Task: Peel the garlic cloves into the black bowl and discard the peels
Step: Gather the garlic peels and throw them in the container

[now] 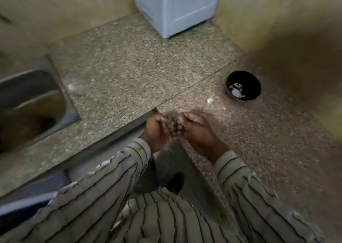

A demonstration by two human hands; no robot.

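Observation:
My left hand [159,129] and my right hand [196,129] meet at the counter's inner corner, fingers curled and touching each other. Whatever they pinch between them is hidden by the fingers and by blur. The black bowl [243,85] stands on the counter to the right and beyond my hands, with several pale pieces in its bottom. A small white garlic clove or scrap [210,100] lies on the counter between the bowl and my hands.
A steel sink [27,102] is set into the speckled stone counter [129,67] at the left. A crumpled clear plastic bag [75,87] lies beside it. A pale blue-grey box [175,7] stands at the back against the wall.

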